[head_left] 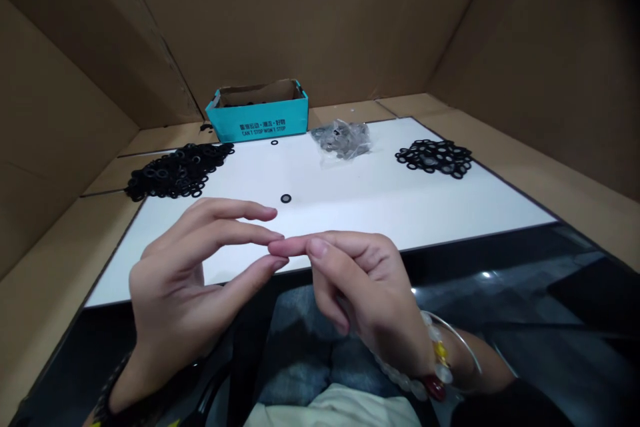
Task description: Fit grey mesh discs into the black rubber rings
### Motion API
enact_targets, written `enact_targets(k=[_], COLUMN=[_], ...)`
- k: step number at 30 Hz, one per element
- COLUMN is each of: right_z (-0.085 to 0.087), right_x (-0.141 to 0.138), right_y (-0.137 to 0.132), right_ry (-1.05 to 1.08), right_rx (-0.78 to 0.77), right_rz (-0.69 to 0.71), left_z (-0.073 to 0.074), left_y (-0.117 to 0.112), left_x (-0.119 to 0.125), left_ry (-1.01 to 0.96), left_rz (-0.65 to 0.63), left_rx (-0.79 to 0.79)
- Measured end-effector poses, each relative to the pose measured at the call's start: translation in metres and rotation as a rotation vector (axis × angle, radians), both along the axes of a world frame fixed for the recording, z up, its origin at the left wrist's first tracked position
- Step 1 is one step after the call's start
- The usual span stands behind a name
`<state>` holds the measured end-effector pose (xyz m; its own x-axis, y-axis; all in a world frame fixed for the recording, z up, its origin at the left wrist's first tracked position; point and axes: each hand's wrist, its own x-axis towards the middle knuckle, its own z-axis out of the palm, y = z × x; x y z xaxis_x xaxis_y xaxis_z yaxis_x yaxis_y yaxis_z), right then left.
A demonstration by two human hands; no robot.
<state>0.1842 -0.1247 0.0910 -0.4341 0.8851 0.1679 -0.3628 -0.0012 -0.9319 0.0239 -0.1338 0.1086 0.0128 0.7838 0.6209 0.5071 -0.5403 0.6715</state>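
A: Grip?

B: Left hand [170, 287]: half open, fingers curved and parted, nothing visible in them. Right hand [365, 287]: curled inward, index fingertip [283, 246] against the tip of the left middle finger. Anything pinched there: too small to tell.

A: Nearest loose piece?

B: One black rubber ring [285, 198], flat on the white board [400, 213], just past the fingertips, near mid-board. A second single ring [275, 142] close to the far edge.

A: Any writing?

B: "CAN'T STOP WON'T STOP" in dark letters on the teal cardboard box [257, 119], just beyond the far edge, below a line of Chinese characters too small to read reliably.

A: Contents?

B: Dark pieces inside the box, barely visible past the open flaps. Grey rings in a clear plastic bag [341, 140] at the far edge. Heaps of black rings [175, 172] by the far left corner, and another heap [434, 159] nearer the far right corner.
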Motion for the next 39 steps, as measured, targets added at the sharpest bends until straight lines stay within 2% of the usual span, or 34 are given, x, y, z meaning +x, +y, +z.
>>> enact_targets(k=[7, 13, 29, 33, 39], right_z=[0.0006, -0.0007, -0.0021, -0.0014, 0.0001], right_x=[0.0015, 0.0022, -0.0006, -0.0024, -0.0039], right_y=[-0.0007, -0.0017, -0.0009, -0.0001, -0.0004], right_ry=[0.006, -0.007, 0.011, 0.018, -0.042], right_rx=[-0.001, 0.005, 0.029, 0.002, -0.109], right_rz=[0.038, 0.032, -0.006, -0.023, -0.067], left_z=[0.0017, 0.0017, -0.0007, 0.0013, 0.0052], left_y=[-0.0009, -0.0005, -0.0052, -0.0062, -0.0065], left_x=[-0.0023, -0.0012, -0.0041, -0.0054, -0.0078], left_ry=[0.033, 0.067, 0.117, 0.178, 0.337], left_rz=[0.001, -0.024, 0.018, -0.004, -0.114], left_rx=[-0.008, 0.047, 0.039, 0.057, 0.179])
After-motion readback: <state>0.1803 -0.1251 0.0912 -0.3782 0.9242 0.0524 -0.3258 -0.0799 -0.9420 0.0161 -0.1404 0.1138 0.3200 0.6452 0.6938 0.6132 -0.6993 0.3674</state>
